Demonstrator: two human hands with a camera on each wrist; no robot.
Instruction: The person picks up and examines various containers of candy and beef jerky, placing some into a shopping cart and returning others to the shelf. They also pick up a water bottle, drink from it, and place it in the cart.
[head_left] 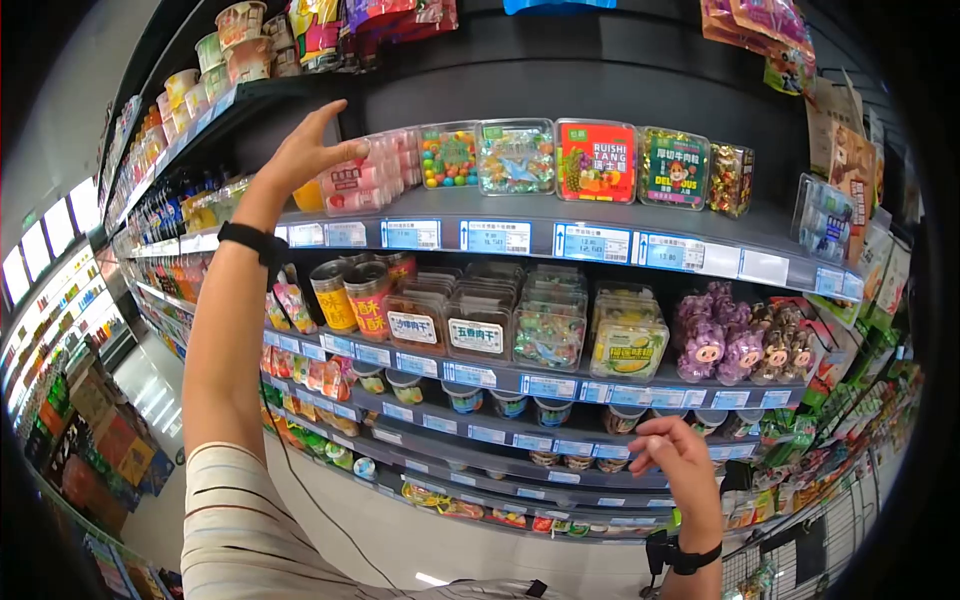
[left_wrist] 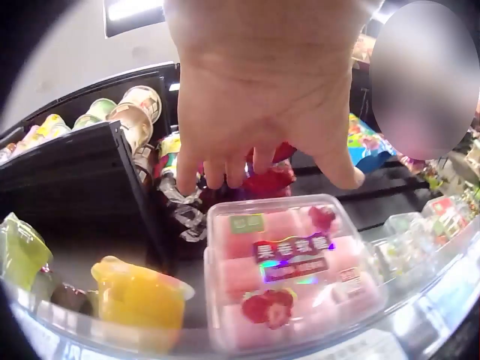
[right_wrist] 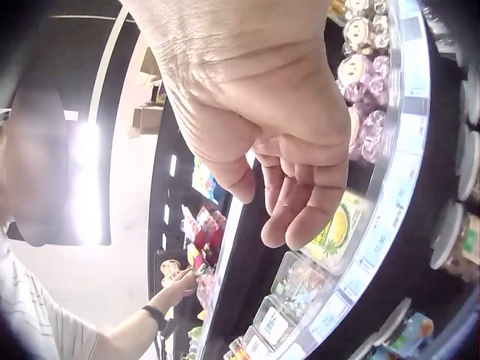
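My left hand (head_left: 303,158) reaches to the upper shelf, its fingers and thumb spread and nothing held. Right by it stands a clear plastic box of pink roll candy (head_left: 362,182); in the left wrist view that box (left_wrist: 289,262) has strawberries on its label and sits just below the fingertips. A yellow pouch (left_wrist: 139,304) is beside it. My right hand (head_left: 682,466) hangs in front of the lower shelves, fingers loosely bent, holding nothing. In the right wrist view this hand (right_wrist: 262,127) overlaps a box with a yellow fruit label (right_wrist: 337,236).
Along the upper shelf (head_left: 600,222) stand a box of colourful balls (head_left: 450,158), a red candy box (head_left: 596,162) and a green box (head_left: 674,172). Jars (head_left: 368,297) and purple bagged sweets (head_left: 722,335) fill the shelf below. A wire cart (head_left: 800,545) is at the lower right.
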